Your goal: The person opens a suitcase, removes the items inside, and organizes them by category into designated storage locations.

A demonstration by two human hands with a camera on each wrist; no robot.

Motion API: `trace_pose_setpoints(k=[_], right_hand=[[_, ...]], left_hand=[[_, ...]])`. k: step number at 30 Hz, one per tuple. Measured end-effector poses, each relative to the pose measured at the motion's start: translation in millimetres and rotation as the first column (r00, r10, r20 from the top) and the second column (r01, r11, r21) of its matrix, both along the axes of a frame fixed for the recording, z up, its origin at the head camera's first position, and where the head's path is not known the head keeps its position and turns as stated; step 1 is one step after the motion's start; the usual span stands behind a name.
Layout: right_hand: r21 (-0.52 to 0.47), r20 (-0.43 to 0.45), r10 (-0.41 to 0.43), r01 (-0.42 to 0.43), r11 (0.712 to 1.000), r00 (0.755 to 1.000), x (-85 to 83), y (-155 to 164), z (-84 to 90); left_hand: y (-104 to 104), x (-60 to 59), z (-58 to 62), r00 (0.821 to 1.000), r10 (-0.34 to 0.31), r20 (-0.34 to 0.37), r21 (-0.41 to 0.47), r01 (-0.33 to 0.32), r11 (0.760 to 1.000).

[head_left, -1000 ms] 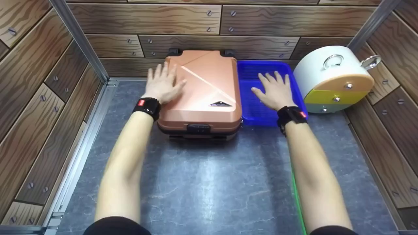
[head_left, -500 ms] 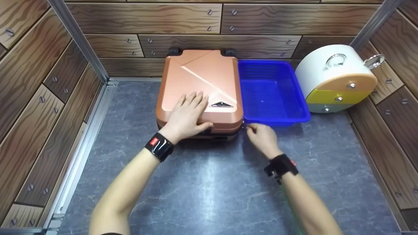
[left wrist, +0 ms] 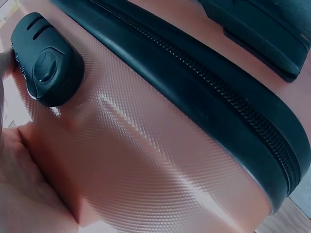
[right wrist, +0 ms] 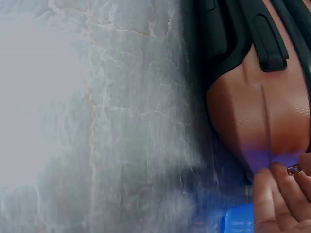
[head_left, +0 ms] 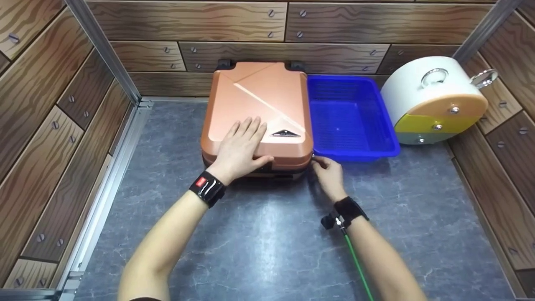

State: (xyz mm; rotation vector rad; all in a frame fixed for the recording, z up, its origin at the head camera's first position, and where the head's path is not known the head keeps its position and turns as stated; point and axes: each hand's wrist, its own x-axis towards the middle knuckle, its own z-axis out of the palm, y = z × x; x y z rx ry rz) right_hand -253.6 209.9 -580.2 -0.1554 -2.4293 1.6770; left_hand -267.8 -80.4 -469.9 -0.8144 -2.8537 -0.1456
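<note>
A rose-gold hard-shell suitcase [head_left: 261, 98] lies flat on the grey floor against the back wall. My left hand [head_left: 238, 148] rests on its lid near the front edge, fingers straight and thumb out to the side. In the left wrist view, a black lock [left wrist: 46, 63] sits close to that hand, and a black zipper [left wrist: 214, 85] runs along the suitcase's side. At the right front corner, my right hand [head_left: 330, 175] pinches a small metal zipper pull [right wrist: 293, 170] between thumb and curled fingers; the pull is partly hidden by them.
A blue plastic basket [head_left: 355, 155] stands against the suitcase's right side. Beyond it is a white rounded drawer box [head_left: 418, 79] with orange, yellow and green fronts. Wood-patterned walls enclose the floor, and a green cable [head_left: 357, 261] trails from the right wristband.
Both hands came back from the far part of the suitcase and basket. The left settled on the lid's front; the right took hold of the zipper pull at the corner.
</note>
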Motion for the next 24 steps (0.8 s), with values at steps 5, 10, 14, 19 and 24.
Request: trace_pose_setpoints(k=[5, 10, 14, 19, 24], right_hand=[[0.061, -0.115, -0.034, 0.041, 0.997, 0.993, 4.1, 1.7, -1.3], [0.222, -0.275, -0.004, 0.068, 0.973, 0.962, 8.9, 8.5, -0.1], [0.330, -0.330, 0.054, 0.062, 0.942, 0.942, 11.1, 13.2, 2.2], [0.423, -0.352, 0.123, 0.040, 0.905, 0.928, 15.7, 17.0, 5.4], [0.496, -0.404, 0.204, 0.026, 0.868, 0.892, 22.6, 19.8, 6.9]], left_hand=[[0.1, 0.5, -0.6, 1.000, -0.001, 0.002, -0.003, 0.001, 1.000], [-0.9, 1.1, -0.3, 1.000, -0.003, 0.004, -0.008, 0.003, 1.000], [-1.9, 1.6, 0.3, 1.000, 0.001, -0.003, -0.022, -0.001, 1.000], [-1.0, 1.9, 0.7, 1.000, -0.001, 0.000, -0.025, 0.001, 1.000], [-0.3, 1.8, 0.8, 1.000, 0.001, 0.006, -0.020, 0.000, 1.000]])
